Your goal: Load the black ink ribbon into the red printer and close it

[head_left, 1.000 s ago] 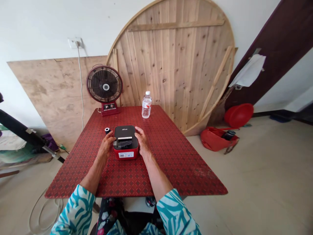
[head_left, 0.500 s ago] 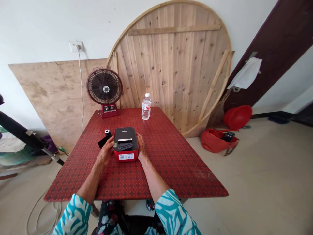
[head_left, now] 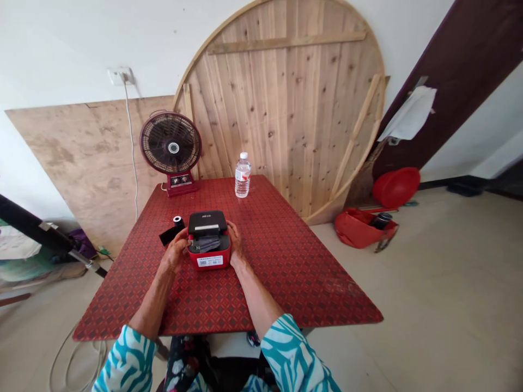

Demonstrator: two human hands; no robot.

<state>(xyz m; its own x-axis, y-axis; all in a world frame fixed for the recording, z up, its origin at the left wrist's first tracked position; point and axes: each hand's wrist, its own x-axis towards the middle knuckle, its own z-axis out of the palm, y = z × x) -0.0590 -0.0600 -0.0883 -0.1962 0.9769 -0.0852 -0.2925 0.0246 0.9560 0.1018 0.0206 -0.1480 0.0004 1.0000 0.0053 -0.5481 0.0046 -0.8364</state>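
Observation:
A small red and black label printer (head_left: 210,256) stands on the patterned red table (head_left: 286,272), a white sticker on its near side. Its black lid (head_left: 207,220) is tilted partly up at the near edge. My left hand (head_left: 176,251) grips the printer's left side, and my right hand (head_left: 236,244) is wrapped along the right side. Just left of the printer lie a small paper roll (head_left: 177,221) with a white end and a flat black piece (head_left: 167,236). The inside of the printer is too dark to make out.
A dark red fan (head_left: 171,149) and a clear water bottle (head_left: 242,177) stand at the table's far end. Behind them leans a round wooden tabletop (head_left: 281,109). On the floor to the right are a red bag (head_left: 353,230) and a red basin (head_left: 396,187).
The printer's lid has come up from closed to partly open. Both hands stay on the printer's sides. The view has shifted slightly.

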